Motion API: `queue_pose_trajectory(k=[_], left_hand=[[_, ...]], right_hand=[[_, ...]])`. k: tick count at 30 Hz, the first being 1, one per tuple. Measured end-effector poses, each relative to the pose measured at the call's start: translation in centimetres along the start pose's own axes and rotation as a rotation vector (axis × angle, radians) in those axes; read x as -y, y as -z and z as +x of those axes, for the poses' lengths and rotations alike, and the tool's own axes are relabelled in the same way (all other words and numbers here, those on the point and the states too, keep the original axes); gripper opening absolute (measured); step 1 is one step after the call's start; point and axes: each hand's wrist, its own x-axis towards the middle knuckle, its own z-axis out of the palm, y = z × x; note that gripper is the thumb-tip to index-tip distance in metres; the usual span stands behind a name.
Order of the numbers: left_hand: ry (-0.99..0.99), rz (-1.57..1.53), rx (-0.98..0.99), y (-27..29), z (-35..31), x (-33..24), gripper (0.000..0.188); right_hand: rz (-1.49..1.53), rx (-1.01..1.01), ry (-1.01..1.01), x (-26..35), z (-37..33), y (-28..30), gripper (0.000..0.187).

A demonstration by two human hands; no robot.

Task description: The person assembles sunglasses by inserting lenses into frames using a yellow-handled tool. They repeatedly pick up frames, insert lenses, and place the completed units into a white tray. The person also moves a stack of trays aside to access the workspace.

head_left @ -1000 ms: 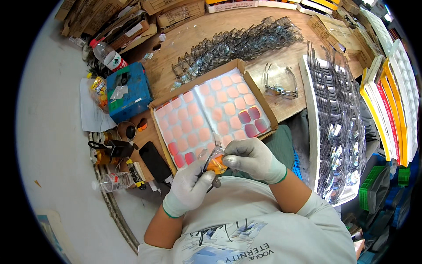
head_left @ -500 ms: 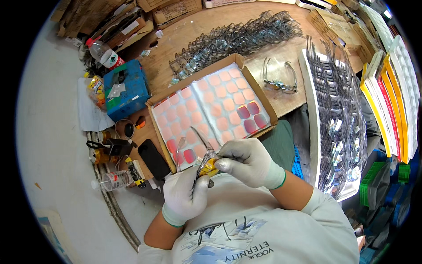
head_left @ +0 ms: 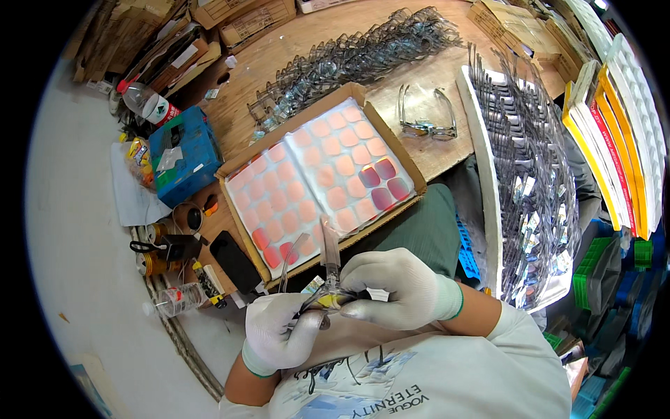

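My left hand (head_left: 279,332), in a white glove, pinches one side of a pair of glasses (head_left: 330,257) low in front of my shirt. At the other side of the frame, my gloved right hand (head_left: 399,288) grips with thumb and fingers. The temples point away from me, and a yellowish lens area shows between my hands; the fingers hide much of the rim. Just beyond lies an open cardboard box (head_left: 396,142) with rows of pinkish lenses (head_left: 344,165). Several darker purple-red lenses (head_left: 382,198) sit at its right side.
Another pair of glasses (head_left: 427,130) rests on the table behind the box, near a long row of frames (head_left: 349,64). A white tray (head_left: 481,174) packed with glasses stands at right. On the left are a blue box (head_left: 185,157), a phone (head_left: 234,260) and a plastic bottle (head_left: 174,300).
Both hands have come down and nearer my body with the glasses. The frame has turned, so one temple now shows its broad side. The view has shifted slightly.
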Motion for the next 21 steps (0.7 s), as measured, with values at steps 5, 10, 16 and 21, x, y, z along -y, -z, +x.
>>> queue_pose_trajectory(k=[5,10,16,21], left_hand=[[-0.066,0.167,-0.07,-1.4,0.7,0.1,0.011],[-0.173,0.28,-0.125,-3.3,3.5,-0.4,0.011],[-0.037,0.509,0.369,-3.6,9.4,-1.5,0.007],[-0.074,0.091,0.747,-3.3,17.1,-0.3,0.017]], right_hand=[[-0.051,-0.02,-0.064,-0.2,0.0,0.8,0.018],[-0.012,-0.15,-0.096,-1.8,-0.5,1.8,0.018],[-0.567,-0.525,-0.095,-3.9,-1.9,4.1,0.059],[-0.175,-0.067,-0.106,-2.3,-3.8,8.8,0.071]])
